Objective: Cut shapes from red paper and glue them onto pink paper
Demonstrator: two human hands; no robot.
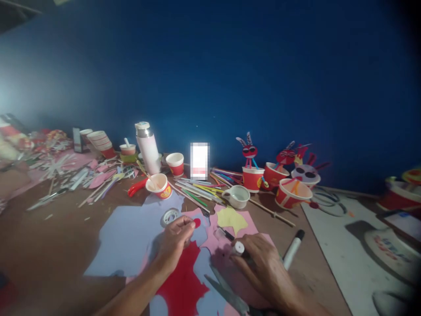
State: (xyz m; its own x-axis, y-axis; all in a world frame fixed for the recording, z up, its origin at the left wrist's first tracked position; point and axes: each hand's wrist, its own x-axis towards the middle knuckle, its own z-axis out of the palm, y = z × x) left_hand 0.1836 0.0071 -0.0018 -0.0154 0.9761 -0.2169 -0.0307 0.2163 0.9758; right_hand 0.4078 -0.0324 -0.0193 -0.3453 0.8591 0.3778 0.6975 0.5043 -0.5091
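Head view: my left grip point(177, 239) pinches a red piece point(197, 223), left of and farther than the white tube point(239, 248) my right grip point(263, 259) holds, end towards me.

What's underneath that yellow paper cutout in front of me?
Pink paper shows around the edges of the yellow cutout, so it seems to lie on that. Anything hidden directly beneath is covered, so I can't tell.
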